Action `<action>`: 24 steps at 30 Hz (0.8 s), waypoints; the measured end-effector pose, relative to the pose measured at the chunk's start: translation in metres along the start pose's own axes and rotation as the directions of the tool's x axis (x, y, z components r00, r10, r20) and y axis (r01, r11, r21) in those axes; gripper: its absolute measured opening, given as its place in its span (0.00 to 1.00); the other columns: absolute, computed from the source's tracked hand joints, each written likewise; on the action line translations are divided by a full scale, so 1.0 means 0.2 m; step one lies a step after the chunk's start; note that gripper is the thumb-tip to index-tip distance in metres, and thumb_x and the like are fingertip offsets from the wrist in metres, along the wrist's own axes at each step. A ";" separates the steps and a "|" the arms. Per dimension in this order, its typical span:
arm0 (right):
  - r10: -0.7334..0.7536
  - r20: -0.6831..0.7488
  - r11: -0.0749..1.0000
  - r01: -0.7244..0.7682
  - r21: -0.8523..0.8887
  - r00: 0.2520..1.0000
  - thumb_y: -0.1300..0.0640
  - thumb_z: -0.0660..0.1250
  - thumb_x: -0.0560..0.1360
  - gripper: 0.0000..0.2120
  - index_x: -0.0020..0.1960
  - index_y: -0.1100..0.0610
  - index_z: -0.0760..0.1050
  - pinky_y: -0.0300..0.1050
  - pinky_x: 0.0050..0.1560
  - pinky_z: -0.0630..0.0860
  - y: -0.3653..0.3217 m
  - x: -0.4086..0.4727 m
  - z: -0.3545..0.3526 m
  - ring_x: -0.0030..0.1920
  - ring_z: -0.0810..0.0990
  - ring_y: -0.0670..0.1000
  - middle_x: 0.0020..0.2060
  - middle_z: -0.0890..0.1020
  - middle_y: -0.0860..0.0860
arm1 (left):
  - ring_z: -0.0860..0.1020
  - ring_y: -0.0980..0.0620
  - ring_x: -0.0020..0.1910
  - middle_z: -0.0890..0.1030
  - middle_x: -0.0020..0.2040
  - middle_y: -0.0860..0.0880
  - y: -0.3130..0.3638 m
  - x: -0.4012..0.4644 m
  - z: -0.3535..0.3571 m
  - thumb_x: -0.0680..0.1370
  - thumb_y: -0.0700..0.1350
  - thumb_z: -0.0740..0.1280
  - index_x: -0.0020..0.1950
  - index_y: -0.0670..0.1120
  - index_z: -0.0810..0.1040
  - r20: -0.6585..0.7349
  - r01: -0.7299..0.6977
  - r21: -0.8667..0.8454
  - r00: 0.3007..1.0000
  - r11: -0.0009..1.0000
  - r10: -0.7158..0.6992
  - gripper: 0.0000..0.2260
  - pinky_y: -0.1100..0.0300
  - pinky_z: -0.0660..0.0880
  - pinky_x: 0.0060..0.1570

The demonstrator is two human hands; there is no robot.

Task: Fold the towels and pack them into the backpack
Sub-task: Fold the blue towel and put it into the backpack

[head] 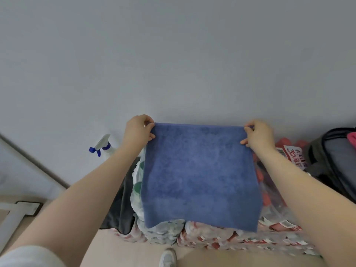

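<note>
The person stands facing a plain pale grey wall [173,54] and holds a blue terry-cloth towel [200,174] up in front of them with both arms stretched out. The left hand [137,132] pinches the towel's upper left corner between thumb and curled fingers, and the right hand [259,133] pinches the upper right corner the same way, so the top edge runs taut and level between them. The cloth hangs flat as a near-square sheet, its lower edge dangling free just above the goods stacked below.

Under the towel sit shrink-wrapped packs of bottles with red caps and red-and-white labels [269,189], filling the space from the middle to the right. A white plastic bag holding green-lidded items [137,187] shows at the towel's left edge, with a dark grey cloth [121,209] draped beside it. Further left, a white spray bottle with a blue trigger [103,146] stands against the wall.

At the far right stands a grey and black fabric backpack [333,160], well apart from the towel, with something pink [352,138] showing at its top. One white shoe [168,258] is visible on the pale floor [221,257] at the bottom.
</note>
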State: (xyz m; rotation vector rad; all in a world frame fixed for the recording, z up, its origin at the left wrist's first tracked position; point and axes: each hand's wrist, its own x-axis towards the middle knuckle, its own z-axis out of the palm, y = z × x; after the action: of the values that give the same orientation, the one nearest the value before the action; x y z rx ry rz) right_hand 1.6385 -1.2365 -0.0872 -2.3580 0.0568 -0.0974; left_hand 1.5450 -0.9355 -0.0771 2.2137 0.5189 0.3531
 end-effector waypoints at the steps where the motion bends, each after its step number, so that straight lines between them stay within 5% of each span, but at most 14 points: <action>1: 0.022 -0.016 1.000 -0.022 -0.006 1.000 0.62 0.58 0.78 0.05 0.45 0.56 0.71 0.41 0.29 0.73 -0.01 0.04 0.02 0.23 0.77 0.46 0.40 0.79 0.56 | 0.76 0.56 0.23 0.78 0.45 0.45 0.00 0.05 0.03 0.77 0.37 0.60 0.44 0.43 0.75 0.013 -0.007 -0.005 1.000 1.000 0.007 0.05 0.68 0.73 0.30; 7: 0.083 -0.052 0.983 -0.091 -0.157 0.995 0.66 0.59 0.75 0.06 0.42 0.57 0.71 0.51 0.45 0.76 0.03 0.13 0.10 0.39 0.82 0.61 0.39 0.81 0.62 | 0.79 0.41 0.34 0.77 0.48 0.39 -0.07 0.19 0.21 0.76 0.37 0.61 0.46 0.40 0.74 0.040 -0.055 0.093 0.998 0.994 0.051 0.03 0.49 0.77 0.41; 10: 0.094 -0.100 0.974 -0.113 -0.197 0.991 0.66 0.59 0.75 0.06 0.51 0.61 0.73 0.53 0.51 0.73 0.02 0.10 0.13 0.51 0.79 0.63 0.50 0.79 0.64 | 0.76 0.37 0.46 0.73 0.56 0.39 -0.06 0.16 0.25 0.76 0.37 0.61 0.54 0.39 0.72 0.031 -0.047 0.172 0.999 0.984 0.042 0.08 0.48 0.74 0.47; 13: -0.156 -0.098 0.900 0.101 -0.424 0.983 0.63 0.60 0.76 0.12 0.58 0.63 0.71 0.56 0.52 0.71 -0.07 0.00 0.18 0.54 0.75 0.65 0.58 0.74 0.63 | 0.76 0.36 0.44 0.74 0.53 0.37 0.00 0.04 0.29 0.74 0.39 0.61 0.53 0.38 0.73 0.027 -0.315 0.333 0.945 0.889 0.325 0.09 0.46 0.72 0.41; 15: -0.360 0.065 0.833 0.352 -0.427 0.931 0.59 0.59 0.76 0.13 0.57 0.63 0.73 0.56 0.52 0.72 -0.17 -0.12 0.26 0.53 0.76 0.65 0.55 0.76 0.63 | 0.77 0.37 0.44 0.76 0.50 0.38 0.05 -0.04 0.34 0.74 0.43 0.57 0.50 0.39 0.75 0.174 -0.505 0.359 0.863 0.785 0.475 0.12 0.47 0.71 0.41; 17: -0.433 0.330 0.762 0.537 -0.362 0.838 0.53 0.55 0.78 0.20 0.64 0.63 0.70 0.54 0.62 0.68 -0.21 -0.21 0.36 0.62 0.74 0.61 0.62 0.74 0.61 | 0.72 0.40 0.62 0.72 0.64 0.39 0.05 -0.09 0.40 0.79 0.48 0.55 0.64 0.40 0.70 0.421 -0.542 0.386 0.823 0.746 0.381 0.18 0.49 0.67 0.56; 19: -0.332 0.536 0.737 0.568 -0.367 0.777 0.49 0.51 0.80 0.26 0.74 0.60 0.55 0.50 0.74 0.52 -0.18 -0.27 0.43 0.74 0.58 0.53 0.74 0.60 0.55 | 0.55 0.47 0.75 0.55 0.76 0.44 0.00 -0.12 0.42 0.81 0.55 0.52 0.75 0.42 0.54 0.533 -0.527 0.478 0.810 0.703 0.245 0.26 0.53 0.52 0.71; 21: -0.248 0.586 0.721 0.551 -0.421 0.771 0.46 0.48 0.81 0.28 0.76 0.56 0.45 0.50 0.75 0.43 -0.12 -0.29 0.41 0.76 0.46 0.49 0.77 0.49 0.50 | 0.47 0.49 0.76 0.47 0.78 0.46 -0.06 -0.13 0.40 0.79 0.60 0.49 0.76 0.46 0.48 0.525 -0.493 0.537 0.830 0.684 0.186 0.30 0.53 0.44 0.73; 24: -0.176 0.547 0.719 0.486 -0.497 0.819 0.44 0.47 0.80 0.28 0.76 0.53 0.43 0.50 0.75 0.40 0.01 -0.30 0.27 0.76 0.43 0.49 0.77 0.44 0.48 | 0.47 0.49 0.76 0.47 0.78 0.47 -0.13 -0.17 0.32 0.72 0.67 0.41 0.76 0.48 0.47 0.481 -0.425 0.586 0.868 0.690 0.125 0.37 0.53 0.43 0.73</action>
State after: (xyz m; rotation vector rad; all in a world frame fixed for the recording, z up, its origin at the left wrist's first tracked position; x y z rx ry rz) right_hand 1.5832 -1.1962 -0.1307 -2.9608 -0.7015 0.3754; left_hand 1.5356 -0.9789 -0.1395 2.9983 0.0484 -0.2046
